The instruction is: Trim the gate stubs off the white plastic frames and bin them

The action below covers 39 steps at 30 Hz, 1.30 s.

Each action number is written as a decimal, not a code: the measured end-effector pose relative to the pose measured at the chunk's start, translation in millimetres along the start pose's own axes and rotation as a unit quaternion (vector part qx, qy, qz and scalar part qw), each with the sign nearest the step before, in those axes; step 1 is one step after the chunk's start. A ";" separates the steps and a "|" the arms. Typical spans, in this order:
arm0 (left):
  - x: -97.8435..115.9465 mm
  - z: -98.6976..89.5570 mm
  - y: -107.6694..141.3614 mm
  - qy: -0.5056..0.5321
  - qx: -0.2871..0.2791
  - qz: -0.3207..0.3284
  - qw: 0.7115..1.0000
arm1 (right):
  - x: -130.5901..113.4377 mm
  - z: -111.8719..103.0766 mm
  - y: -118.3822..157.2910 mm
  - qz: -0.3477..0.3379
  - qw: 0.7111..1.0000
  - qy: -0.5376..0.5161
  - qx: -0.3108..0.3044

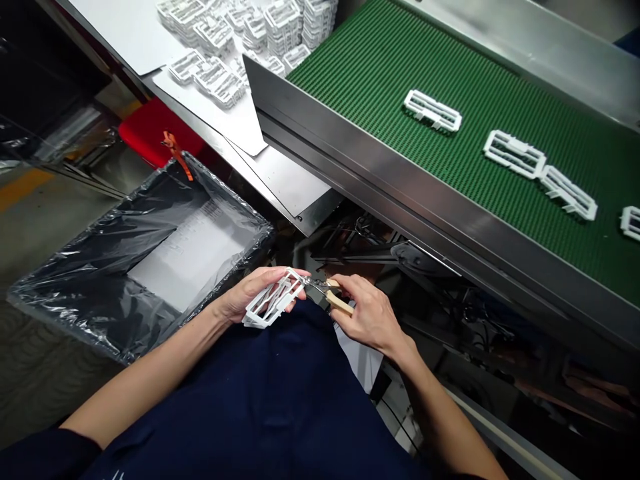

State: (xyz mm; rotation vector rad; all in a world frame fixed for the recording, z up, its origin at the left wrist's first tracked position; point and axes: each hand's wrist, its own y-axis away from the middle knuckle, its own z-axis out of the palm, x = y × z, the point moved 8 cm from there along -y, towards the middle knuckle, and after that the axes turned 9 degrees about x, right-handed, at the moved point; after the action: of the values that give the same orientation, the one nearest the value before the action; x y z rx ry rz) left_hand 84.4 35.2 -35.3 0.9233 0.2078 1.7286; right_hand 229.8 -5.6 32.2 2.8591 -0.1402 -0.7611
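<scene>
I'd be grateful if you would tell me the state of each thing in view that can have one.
Left hand: closed around white plastic part.
Right hand: gripping pliers.
White plastic part: held up off the belt, pliers' tips against it.
Pliers: held, tips at the part.
Green conveyor belt: carrying white parts, lying flat.
Plastic bag: lining a bin, folded over its rim.

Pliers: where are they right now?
In the head view, the wood-handled pliers sit in the right hand at lower centre, their tips at the white plastic frame held in the left hand.
</scene>
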 end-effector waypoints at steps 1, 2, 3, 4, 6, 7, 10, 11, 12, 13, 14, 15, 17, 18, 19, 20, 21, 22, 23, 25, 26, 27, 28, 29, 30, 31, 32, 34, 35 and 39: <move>0.9 0.2 0.3 -0.008 -0.003 0.004 1.000 | -0.2 -0.5 -0.5 -0.002 1.000 0.004 -0.005; 1.8 0.3 0.6 -0.017 -0.007 0.009 1.000 | -0.2 -0.9 -1.0 -0.003 1.000 0.007 -0.009; 2.4 0.2 0.8 -0.027 -0.011 0.011 1.000 | -0.3 -1.1 -1.3 -0.003 1.000 0.008 -0.014; 2.7 -0.1 0.9 -0.036 -0.014 0.012 0.999 | -0.4 -1.4 -1.6 -0.004 1.000 0.008 -0.017; 2.5 -1.0 0.8 -0.046 -0.019 0.010 0.999 | -0.5 -2.2 -1.7 -0.005 1.000 0.008 -0.020; 2.2 -1.6 0.7 -0.047 -0.020 0.007 0.999 | -0.4 -2.6 -1.5 -0.005 1.000 0.009 -0.019; 2.0 -2.2 0.6 -0.045 -0.027 0.004 0.999 | 0.4 -3.2 -0.5 -0.007 1.000 0.013 -0.009; 2.0 -1.9 0.8 -0.044 -0.029 0.004 0.999 | 0.6 -3.3 -0.3 -0.007 1.000 0.008 -0.003; 2.2 -1.3 1.2 -0.043 -0.032 0.006 0.999 | 0.7 -3.2 -0.1 -0.006 1.000 -0.004 0.003; 2.6 -0.6 1.6 -0.040 -0.033 0.007 0.999 | 1.3 -2.6 0.0 -0.002 1.000 -0.024 0.007; 3.0 0.3 2.1 -0.036 -0.032 0.008 0.999 | 2.5 -1.7 -0.1 0.009 0.999 -0.052 0.010; 3.4 1.1 2.4 -0.031 -0.030 0.008 0.999 | 4.8 -0.8 -0.4 0.027 0.996 -0.086 0.015; 5.7 3.3 2.4 -0.016 -0.022 0.013 1.000 | 12.2 1.5 -1.1 0.083 0.981 -0.170 0.031; 8.0 4.4 1.9 -0.004 -0.018 0.020 1.000 | 16.5 3.4 -1.3 0.115 0.970 -0.213 0.040; 11.0 5.3 1.0 0.012 -0.012 0.030 0.999 | 20.4 5.8 -1.3 0.145 0.955 -0.253 0.049; 14.5 5.8 -0.2 0.030 -0.006 0.042 0.999 | 23.2 9.1 -1.4 0.169 0.940 -0.290 0.056; 18.1 5.7 -1.7 0.050 0.002 0.053 0.997 | 24.5 13.3 -1.7 0.188 0.926 -0.322 0.058; 21.2 4.9 -3.5 0.070 0.011 0.061 0.996 | 24.0 18.2 -2.2 0.201 0.912 -0.352 0.057; 23.7 3.7 -5.4 0.088 0.019 0.064 0.994 | 21.9 23.5 -3.0 0.208 0.900 -0.380 0.055; 27.4 0.9 -8.8 0.115 0.033 0.068 0.990 | 13.2 35.0 -5.3 0.213 0.871 -0.440 0.048; 29.0 -0.5 -10.1 0.126 0.038 0.069 0.989 | 7.1 41.0 -6.9 0.213 0.855 -0.472 0.043; 30.5 -1.7 -11.2 0.135 0.043 0.073 0.987 | 0.7 46.6 -8.6 0.213 0.837 -0.502 0.040; 32.0 -2.4 -11.9 0.141 0.047 0.078 0.986 | -5.6 51.4 -10.5 0.213 0.821 -0.528 0.041; 33.3 -2.7 -12.5 0.146 0.049 0.085 0.984 | -11.4 55.2 -12.7 0.213 0.809 -0.547 0.045; 34.1 -2.2 -13.0 0.150 0.048 0.090 0.983 | -16.4 57.9 -15.0 0.212 0.801 -0.557 0.052; 34.5 -1.0 -13.5 0.153 0.044 0.093 0.983 | -20.5 59.3 -17.3 0.211 0.797 -0.563 0.062; 34.6 0.4 -14.2 0.155 0.040 0.094 0.983 | -23.5 59.5 -19.5 0.210 0.795 -0.565 0.072; 34.7 2.2 -16.2 0.159 0.035 0.096 0.982 | -25.9 56.0 -23.1 0.206 0.797 -0.559 0.098; 35.0 1.9 -17.4 0.163 0.037 0.099 0.981 | -25.5 52.4 -24.1 0.203 0.801 -0.552 0.112; 36.3 -6.4 -23.4 0.181 0.070 0.106 0.975 | -22.3 34.8 -24.9 0.170 0.842 -0.495 0.129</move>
State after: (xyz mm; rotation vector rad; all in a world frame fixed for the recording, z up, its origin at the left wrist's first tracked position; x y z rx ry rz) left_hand 94.3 77.7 -35.6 0.7433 0.4919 2.0971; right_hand 194.2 16.7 8.4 2.1958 -0.8996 -2.1453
